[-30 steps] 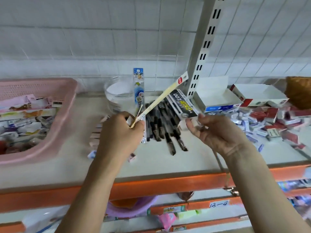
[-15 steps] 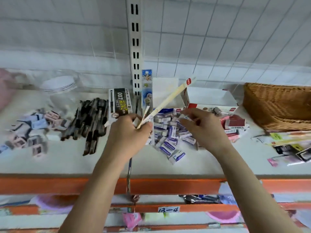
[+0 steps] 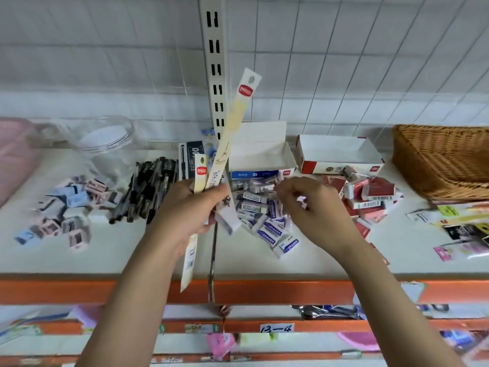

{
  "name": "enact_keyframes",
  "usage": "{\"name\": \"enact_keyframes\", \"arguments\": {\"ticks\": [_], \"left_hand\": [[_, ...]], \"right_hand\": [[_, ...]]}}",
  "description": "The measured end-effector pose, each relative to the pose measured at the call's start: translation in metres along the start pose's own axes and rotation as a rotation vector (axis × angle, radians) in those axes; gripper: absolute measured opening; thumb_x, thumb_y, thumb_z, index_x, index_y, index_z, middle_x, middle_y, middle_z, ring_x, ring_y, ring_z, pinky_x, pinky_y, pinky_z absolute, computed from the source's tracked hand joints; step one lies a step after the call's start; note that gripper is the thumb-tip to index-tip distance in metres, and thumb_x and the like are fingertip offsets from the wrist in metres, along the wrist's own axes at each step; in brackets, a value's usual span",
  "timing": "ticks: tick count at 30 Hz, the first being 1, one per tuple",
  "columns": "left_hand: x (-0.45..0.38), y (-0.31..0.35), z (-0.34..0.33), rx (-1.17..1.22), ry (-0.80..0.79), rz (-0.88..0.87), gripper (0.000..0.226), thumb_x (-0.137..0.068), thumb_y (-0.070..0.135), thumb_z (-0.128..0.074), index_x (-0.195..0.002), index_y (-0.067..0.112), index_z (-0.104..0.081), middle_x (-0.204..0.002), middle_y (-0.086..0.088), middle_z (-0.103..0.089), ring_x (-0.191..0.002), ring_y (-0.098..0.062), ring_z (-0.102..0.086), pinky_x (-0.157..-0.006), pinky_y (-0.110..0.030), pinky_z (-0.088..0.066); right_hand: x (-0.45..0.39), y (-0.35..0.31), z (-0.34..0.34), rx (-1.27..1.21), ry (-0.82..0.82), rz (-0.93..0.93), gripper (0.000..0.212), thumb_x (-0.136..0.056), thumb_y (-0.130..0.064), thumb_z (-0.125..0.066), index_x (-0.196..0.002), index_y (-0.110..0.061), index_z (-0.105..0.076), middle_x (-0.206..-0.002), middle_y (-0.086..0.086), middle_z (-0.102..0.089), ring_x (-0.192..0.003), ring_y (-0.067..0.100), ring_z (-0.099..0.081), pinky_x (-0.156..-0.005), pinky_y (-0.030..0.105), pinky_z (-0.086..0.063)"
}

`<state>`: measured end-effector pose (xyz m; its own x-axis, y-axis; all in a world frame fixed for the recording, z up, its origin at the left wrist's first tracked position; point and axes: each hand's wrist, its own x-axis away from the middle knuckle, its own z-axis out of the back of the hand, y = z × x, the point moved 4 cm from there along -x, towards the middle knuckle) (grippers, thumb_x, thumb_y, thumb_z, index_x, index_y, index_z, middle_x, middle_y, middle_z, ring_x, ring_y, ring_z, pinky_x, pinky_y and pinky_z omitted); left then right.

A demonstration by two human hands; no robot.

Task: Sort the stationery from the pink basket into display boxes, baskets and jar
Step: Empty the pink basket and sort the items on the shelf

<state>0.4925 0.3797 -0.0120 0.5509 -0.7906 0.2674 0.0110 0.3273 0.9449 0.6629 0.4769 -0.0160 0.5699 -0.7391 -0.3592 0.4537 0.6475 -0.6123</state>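
Head view of a shelf being sorted. The left hand (image 3: 190,213) is curled around two long, narrow carded packs (image 3: 232,123) (cream cards with a red logo near the top), which fan upward from the fist; one card's lower end hangs below the hand. A white eraser (image 3: 227,219) sits just beside this hand's fingers; whether it is held cannot be told. The right hand (image 3: 315,210) hovers with bent fingers over a heap of blue-labelled erasers (image 3: 267,223) on the shelf (image 3: 119,255); whether it pinches anything cannot be told because of blur. Behind the heap stands an open blue-and-white display box (image 3: 262,160), and to its right an open red-and-white display box (image 3: 341,157) with red-wrapped erasers (image 3: 370,194) spilled in front. At left lie black pens (image 3: 148,189), small pastel sharpeners (image 3: 66,207), a clear jar (image 3: 105,136) and the edge of the pink basket (image 3: 16,152). A wicker basket (image 3: 444,160) occupies the far right, with flat packets (image 3: 465,231) in front of it.
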Motion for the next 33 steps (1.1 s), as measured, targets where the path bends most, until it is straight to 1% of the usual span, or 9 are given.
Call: {"name": "enact_keyframes", "arguments": {"ticks": [4,9,13,16,18,24,27,30,33], "left_hand": [[-0.007,0.003,0.008,-0.099,0.102,-0.066,0.01,-0.09,0.024,-0.06,-0.084,0.016,-0.063,-0.07,0.001,-0.058,-0.042,-0.004,-0.049,-0.052,-0.022,-0.048],[-0.018,0.002,0.035,-0.381,0.304,-0.226,0.016,-0.091,0.027,-0.056,-0.093,0.013,-0.064,-0.077,-0.002,-0.064,-0.06,-0.009,-0.055,-0.05,-0.022,-0.034],[-0.011,-0.008,0.048,-0.406,0.307,-0.204,0.015,-0.092,0.028,-0.054,-0.092,0.017,-0.064,-0.077,0.001,-0.065,-0.066,-0.009,-0.056,-0.053,-0.022,-0.035],[-0.002,-0.01,0.046,-0.404,0.288,-0.209,0.013,-0.093,0.029,-0.052,-0.09,0.02,-0.061,-0.074,0.002,-0.063,-0.064,-0.011,-0.055,-0.052,-0.022,-0.034],[0.002,-0.009,0.043,-0.406,0.277,-0.212,0.013,-0.094,0.028,-0.052,-0.092,0.018,-0.06,-0.073,0.001,-0.062,-0.063,-0.008,-0.054,-0.054,-0.02,-0.035],[0.013,-0.007,0.023,-0.429,0.198,-0.227,0.014,-0.093,0.029,-0.053,-0.079,0.027,-0.054,-0.068,-0.006,-0.061,-0.056,-0.016,-0.053,-0.049,-0.022,-0.034],[0.018,-0.006,0.013,-0.473,0.164,-0.247,0.013,-0.093,0.03,-0.053,-0.085,0.02,-0.059,-0.069,-0.009,-0.062,-0.062,-0.026,-0.058,-0.051,-0.023,-0.036],[0.022,-0.009,0.015,-0.545,0.191,-0.276,0.01,-0.092,0.028,-0.055,-0.084,0.022,-0.056,-0.057,0.001,-0.054,-0.052,-0.016,-0.05,-0.046,-0.02,-0.032],[0.024,-0.011,0.03,-0.56,0.243,-0.292,0.012,-0.092,0.026,-0.056,-0.08,0.022,-0.056,-0.056,0.003,-0.054,-0.052,-0.011,-0.049,-0.045,-0.018,-0.031]], "right_hand": [[0.001,-0.008,-0.007,-0.04,-0.024,0.003,0.016,-0.089,-0.006,-0.056,-0.083,-0.013,-0.07,-0.074,-0.011,-0.063,-0.067,0.003,-0.056,-0.06,0.005,-0.037],[0.007,-0.013,-0.022,0.003,0.006,0.05,0.016,-0.087,-0.008,-0.055,-0.08,-0.01,-0.068,-0.07,-0.001,-0.065,-0.067,0.01,-0.053,-0.058,0.012,-0.037],[0.012,-0.019,-0.034,-0.021,-0.02,0.081,0.017,-0.086,-0.019,-0.052,-0.084,-0.014,-0.069,-0.072,-0.012,-0.058,-0.062,-0.005,-0.049,-0.058,0.006,-0.036],[0.017,-0.017,-0.037,0.026,-0.038,0.114,0.018,-0.086,-0.028,-0.052,-0.086,-0.019,-0.068,-0.071,-0.017,-0.053,-0.06,0.001,-0.046,-0.055,0.026,-0.043],[0.024,-0.012,-0.034,0.053,-0.085,0.132,0.023,-0.086,-0.039,-0.051,-0.083,-0.021,-0.065,-0.066,-0.014,-0.052,-0.057,0.005,-0.047,-0.053,0.028,-0.044],[0.051,0.006,-0.024,0.155,-0.324,0.12,0.035,-0.078,-0.06,-0.052,-0.089,-0.033,-0.071,-0.061,-0.021,-0.051,-0.056,-0.002,-0.044,-0.052,0.012,-0.034],[0.057,0.01,-0.02,0.165,-0.415,0.103,0.031,-0.08,-0.058,-0.06,-0.102,-0.038,-0.068,-0.077,-0.02,-0.061,-0.066,-0.002,-0.049,-0.062,0.012,-0.037],[0.056,0.007,-0.022,0.139,-0.48,0.139,0.022,-0.084,-0.046,-0.064,-0.103,-0.037,-0.069,-0.091,-0.019,-0.068,-0.077,-0.004,-0.052,-0.068,0.016,-0.04],[0.052,-0.001,-0.028,0.1,-0.519,0.129,0.012,-0.084,-0.04,-0.066,-0.092,-0.032,-0.07,-0.071,-0.023,-0.06,-0.063,-0.005,-0.051,-0.063,0.015,-0.04]]}}
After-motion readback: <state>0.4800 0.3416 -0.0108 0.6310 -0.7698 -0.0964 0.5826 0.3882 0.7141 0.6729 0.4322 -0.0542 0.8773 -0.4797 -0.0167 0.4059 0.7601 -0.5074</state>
